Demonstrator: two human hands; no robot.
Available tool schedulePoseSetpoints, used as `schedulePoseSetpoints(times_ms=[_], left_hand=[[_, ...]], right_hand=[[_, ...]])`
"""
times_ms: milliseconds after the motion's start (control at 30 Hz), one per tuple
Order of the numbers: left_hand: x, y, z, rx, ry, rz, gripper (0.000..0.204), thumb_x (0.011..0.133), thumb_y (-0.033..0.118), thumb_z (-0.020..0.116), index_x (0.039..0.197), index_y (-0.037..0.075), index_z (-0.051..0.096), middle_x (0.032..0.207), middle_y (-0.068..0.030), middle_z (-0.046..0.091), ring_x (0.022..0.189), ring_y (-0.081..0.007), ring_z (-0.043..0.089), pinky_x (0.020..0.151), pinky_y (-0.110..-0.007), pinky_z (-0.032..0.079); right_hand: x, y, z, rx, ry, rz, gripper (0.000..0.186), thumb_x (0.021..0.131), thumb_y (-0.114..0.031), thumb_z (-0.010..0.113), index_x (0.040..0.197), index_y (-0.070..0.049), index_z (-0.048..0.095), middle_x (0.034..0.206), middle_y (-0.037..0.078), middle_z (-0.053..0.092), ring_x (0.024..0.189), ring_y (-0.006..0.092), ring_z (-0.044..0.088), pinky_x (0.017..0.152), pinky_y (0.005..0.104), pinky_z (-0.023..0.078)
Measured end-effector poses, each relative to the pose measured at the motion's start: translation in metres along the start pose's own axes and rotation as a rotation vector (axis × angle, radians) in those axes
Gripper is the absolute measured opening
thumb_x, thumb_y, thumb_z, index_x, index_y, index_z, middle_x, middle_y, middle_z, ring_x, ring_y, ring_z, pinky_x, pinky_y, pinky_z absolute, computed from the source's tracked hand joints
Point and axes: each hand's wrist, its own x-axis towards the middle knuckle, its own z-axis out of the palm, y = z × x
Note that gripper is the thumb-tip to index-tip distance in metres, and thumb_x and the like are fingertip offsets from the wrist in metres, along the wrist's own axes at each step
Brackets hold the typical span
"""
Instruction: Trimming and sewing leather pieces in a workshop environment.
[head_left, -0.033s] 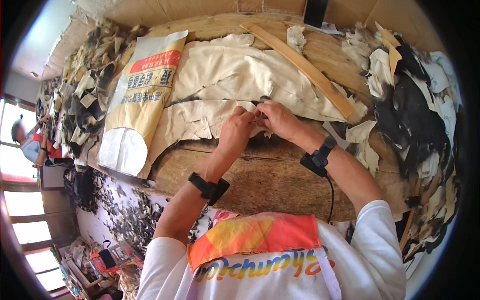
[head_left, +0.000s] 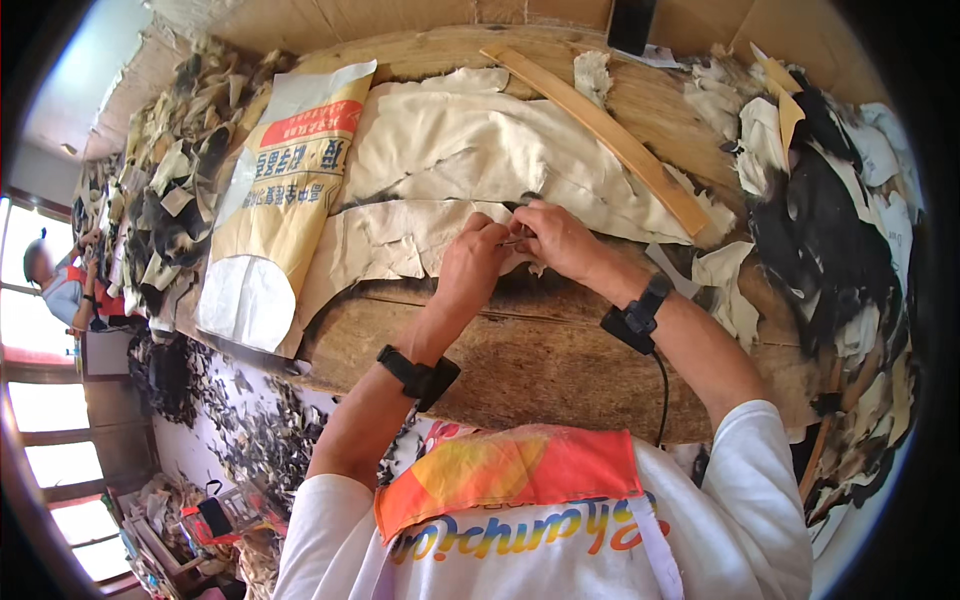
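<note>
Close together at the middle of the wooden bench, my two hands meet over the right end of a narrow cream fur pelt strip (head_left: 385, 240), which lies skin side up. My left hand (head_left: 472, 258) is closed, its fingers pinching the strip's edge. The fingers of my right hand (head_left: 555, 238) are bent and pressed together right beside the left fingertips; whatever is between them is too small to make out. Just beyond the strip is a larger cream pelt (head_left: 470, 135), with dark fur showing along the split between the two.
A paper pattern (head_left: 285, 180) overlaps the pelts' left end. A wooden stick (head_left: 600, 140) slants across the far right of the bench (head_left: 500, 350). Fur scraps (head_left: 165, 190) are heaped at left, dark fur pieces (head_left: 825, 225) at right. Another person (head_left: 65, 285) is at far left.
</note>
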Motion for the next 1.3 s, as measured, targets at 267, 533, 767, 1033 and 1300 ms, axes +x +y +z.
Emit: schedulePoseSetpoints(times_ms=[267,533,767,1033,1300], left_hand=[[-0.001,-0.002,0.002,-0.036,0.023,-0.066,0.02,0.073,-0.001,0.066,0.093,0.0,0.063,0.094,-0.0136,0.058,0.079,-0.0315,0.061,0.069,-0.036,0.048],[0.002,-0.002,0.001,-0.017,0.011,-0.034,0.016,0.072,-0.004,0.062,0.087,0.0,0.063,0.09,-0.0145,0.057,0.079,-0.0325,0.06,0.069,-0.037,0.047],[0.002,-0.003,0.006,-0.009,0.076,0.057,0.01,0.071,-0.004,0.06,0.08,-0.001,0.062,0.082,-0.016,0.056,0.074,-0.0342,0.058,0.065,-0.039,0.046],[0.003,-0.002,0.007,0.091,0.068,0.012,0.009,0.072,-0.003,0.061,0.08,0.0,0.063,0.08,-0.016,0.057,0.073,-0.0345,0.058,0.065,-0.04,0.046],[0.012,-0.006,0.006,0.28,-0.068,-0.162,0.014,0.077,0.021,0.064,0.082,0.009,0.07,0.079,-0.0156,0.062,0.076,-0.0324,0.061,0.067,-0.042,0.048]], right_hand=[[0.003,-0.001,-0.001,-0.013,-0.054,0.074,0.018,0.07,-0.005,0.07,0.083,-0.003,0.057,0.08,0.013,0.059,0.078,0.0338,0.06,0.067,0.0399,0.048],[0.002,-0.001,-0.001,-0.122,-0.038,0.032,0.009,0.076,-0.012,0.062,0.082,-0.006,0.058,0.079,0.011,0.058,0.079,0.0313,0.06,0.064,0.0407,0.047],[-0.004,-0.004,0.003,-0.238,0.011,-0.01,0.008,0.078,-0.013,0.062,0.079,-0.008,0.057,0.079,0.011,0.057,0.074,0.0319,0.061,0.061,0.0419,0.048],[-0.004,-0.005,0.008,-0.304,0.093,-0.076,0.008,0.079,-0.014,0.059,0.075,-0.008,0.056,0.078,0.012,0.056,0.068,0.0325,0.061,0.058,0.0425,0.048],[0.009,0.004,0.025,-0.367,0.075,0.044,0.013,0.07,-0.015,0.058,0.064,-0.004,0.063,0.071,0.018,0.062,0.068,0.034,0.064,0.058,0.0435,0.05]])
